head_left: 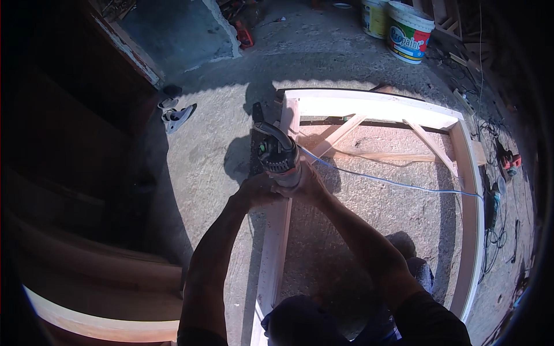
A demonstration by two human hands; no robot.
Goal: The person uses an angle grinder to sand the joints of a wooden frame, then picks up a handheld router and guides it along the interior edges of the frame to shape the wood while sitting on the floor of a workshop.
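Both my hands are closed round the lower body of a corded router. It has a dark cylindrical housing with a vented black top. My left hand wraps it from the left and my right hand from the right. The tool stands over the left beam of a large pale wooden frame, near that frame's far left corner. Its base and bit are hidden beneath my hands. A blue cord runs from the tool rightward across the frame to its right beam.
Two diagonal wooden braces sit inside the frame's far corners. Paint buckets stand at the far right. A red power tool and tangled cords lie right of the frame. Sandals lie left; curved brown wood is near left.
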